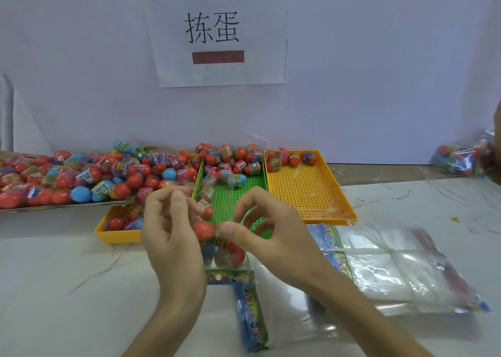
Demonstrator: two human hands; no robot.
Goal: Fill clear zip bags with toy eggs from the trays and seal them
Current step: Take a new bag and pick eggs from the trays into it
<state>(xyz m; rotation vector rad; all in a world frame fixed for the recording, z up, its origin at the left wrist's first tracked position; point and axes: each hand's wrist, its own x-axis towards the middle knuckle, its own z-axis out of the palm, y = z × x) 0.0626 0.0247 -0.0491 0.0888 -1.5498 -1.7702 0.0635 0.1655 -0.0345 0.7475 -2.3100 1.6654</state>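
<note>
We are at a pale table (67, 275). The biggest risk on it is the heap of eggs (81, 177) at far left. It is stacked high on a cardboard sheet (62, 207) and spills onto the left yellow tray (116, 234), so we judge that a careless reach could send eggs rolling.

The green tray (230, 202) sits straight ahead with eggs only at its far end. The right yellow tray (311, 194) touches its side and holds just a few along its back wall. Reaching that far over our own work could knock it.

The pile of empty bags (393, 270) lies near our right forearm. It looks slippery and could slide off if the arm drags across it.

The zip bag (227, 256) we are filling stands between our hands in front of the green tray, its printed strip at the bottom and eggs packed inside.

Our left hand (170, 232) and right hand (271, 229) have their fingers curled in a narrow pinch on the bag's mouth, though blur hides the exact contact.

A red egg (203, 230) sits right at that opening. If we press the zip while it sits so high, the seal may stay gapped or the egg may pop out.
</note>
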